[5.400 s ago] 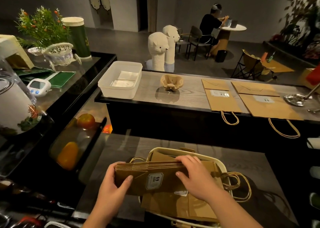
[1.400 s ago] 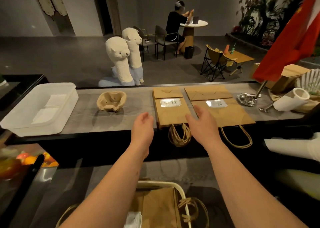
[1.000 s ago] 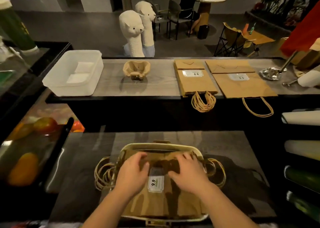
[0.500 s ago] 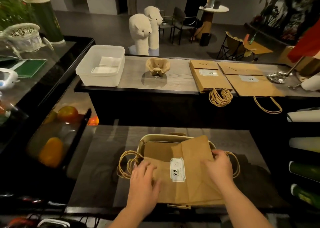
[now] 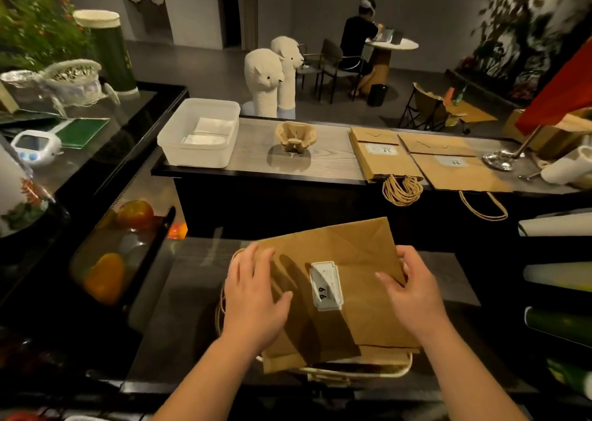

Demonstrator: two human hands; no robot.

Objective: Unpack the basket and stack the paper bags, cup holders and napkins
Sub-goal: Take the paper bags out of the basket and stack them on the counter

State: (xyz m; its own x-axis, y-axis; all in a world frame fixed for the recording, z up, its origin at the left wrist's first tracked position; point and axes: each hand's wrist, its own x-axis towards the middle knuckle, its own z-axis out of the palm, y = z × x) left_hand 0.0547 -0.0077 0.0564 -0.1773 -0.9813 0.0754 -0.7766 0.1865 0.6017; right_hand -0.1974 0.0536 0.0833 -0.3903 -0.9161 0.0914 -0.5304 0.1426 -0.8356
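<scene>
Left hand (image 5: 253, 295): fingers spread and nearly straight, lying flat on the left part of the paper bag (image 5: 352, 247).
Paper bag: flat-folded brown kraft, creased, white label, tilted above the basket (image 5: 368, 372), which has a cream rim.
Right hand (image 5: 413, 292): thumb on top, fingers curled round the bag's right edge.

Dim room, grey floor (image 5: 198, 68), round table (image 5: 392, 44), dark chairs (image 5: 331, 57), two alpaca figures (image 5: 264, 81), seated person (image 5: 357, 36)
</scene>
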